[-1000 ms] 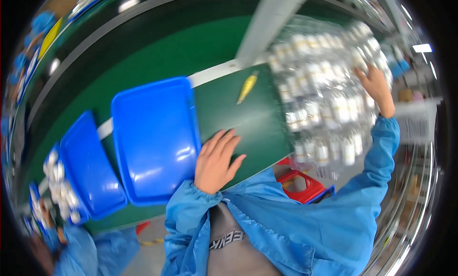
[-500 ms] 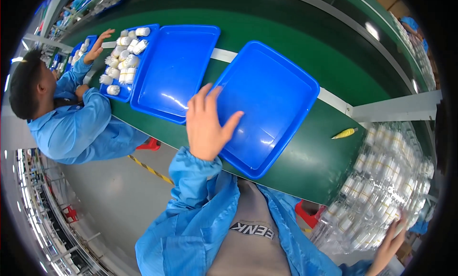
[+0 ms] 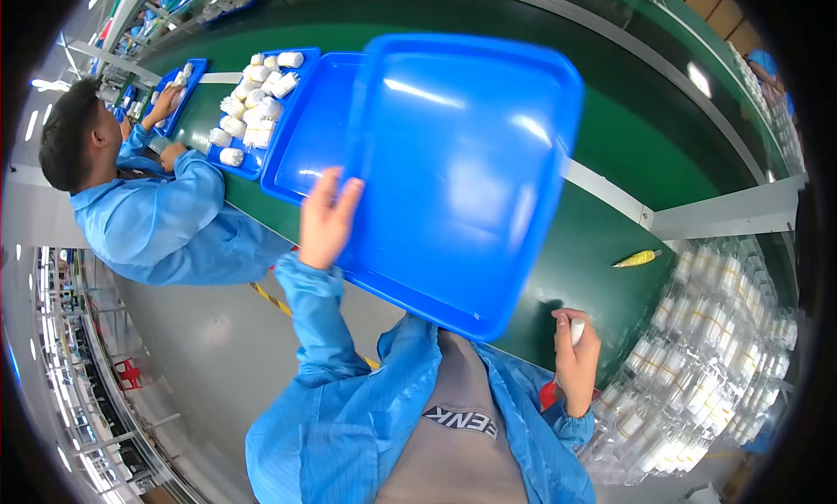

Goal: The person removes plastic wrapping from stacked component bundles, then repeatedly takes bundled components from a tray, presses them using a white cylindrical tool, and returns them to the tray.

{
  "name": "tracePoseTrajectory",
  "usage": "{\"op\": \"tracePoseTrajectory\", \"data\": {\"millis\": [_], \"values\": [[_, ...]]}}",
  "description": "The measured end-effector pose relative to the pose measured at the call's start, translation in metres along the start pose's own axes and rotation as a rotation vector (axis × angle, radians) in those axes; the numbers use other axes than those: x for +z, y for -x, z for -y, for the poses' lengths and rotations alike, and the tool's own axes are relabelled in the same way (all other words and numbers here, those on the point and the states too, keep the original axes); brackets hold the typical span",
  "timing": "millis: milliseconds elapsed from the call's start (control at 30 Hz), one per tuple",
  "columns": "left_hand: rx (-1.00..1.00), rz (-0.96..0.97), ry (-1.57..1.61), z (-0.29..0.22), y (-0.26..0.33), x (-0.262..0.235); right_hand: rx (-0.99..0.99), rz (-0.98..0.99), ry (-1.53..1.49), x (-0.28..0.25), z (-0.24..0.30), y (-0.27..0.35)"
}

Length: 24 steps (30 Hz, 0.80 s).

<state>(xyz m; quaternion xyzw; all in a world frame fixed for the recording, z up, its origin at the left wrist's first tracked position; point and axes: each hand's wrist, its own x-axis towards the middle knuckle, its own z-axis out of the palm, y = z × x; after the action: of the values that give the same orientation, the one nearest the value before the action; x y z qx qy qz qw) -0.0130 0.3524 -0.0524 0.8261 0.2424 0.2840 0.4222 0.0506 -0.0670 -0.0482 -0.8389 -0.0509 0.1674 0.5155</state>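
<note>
A blue tray [image 3: 462, 190] is raised off the green workbench and tilted, bare inside apart from a tiny speck near its lower corner. My left hand [image 3: 324, 225] grips it by its left edge, thumb near the rim; the fingers behind the edge are partly hidden. My right hand [image 3: 577, 356] is over the front of the bench, to the right of the tray, fingers curled round a small white cylinder [image 3: 576, 331] whose end shows between them. Behind the raised tray, another blue tray [image 3: 301, 146] lies partly covered on the bench.
Several white bundles [image 3: 257, 103] fill a blue tray at the left, beside a co-worker in a blue coat [image 3: 157, 216]. Many clear bags of white pieces [image 3: 689, 347] are heaped at the right. A yellow tube [image 3: 638, 258] lies on the green bench [image 3: 558, 269].
The front tray has been lifted and tilted by my left hand. My right hand has come from the bagged heap to the bench with a white cylinder. The co-worker's hand moved farther left.
</note>
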Motion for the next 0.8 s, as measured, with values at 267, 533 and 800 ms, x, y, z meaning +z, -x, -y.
{"op": "tracePoseTrajectory", "data": {"millis": [267,533,800], "values": [[-0.287,-0.368,0.385,0.113,-0.054,-0.128,0.089,0.163,-0.165,0.004,-0.011,-0.022],[-0.457,-0.631,0.443,0.220,-0.115,-0.199,0.085,0.205,-0.217,0.004,-0.016,-0.028],[-0.413,-0.805,0.674,0.227,-0.153,-0.192,0.085,0.202,-0.279,-0.001,-0.012,-0.029]]}}
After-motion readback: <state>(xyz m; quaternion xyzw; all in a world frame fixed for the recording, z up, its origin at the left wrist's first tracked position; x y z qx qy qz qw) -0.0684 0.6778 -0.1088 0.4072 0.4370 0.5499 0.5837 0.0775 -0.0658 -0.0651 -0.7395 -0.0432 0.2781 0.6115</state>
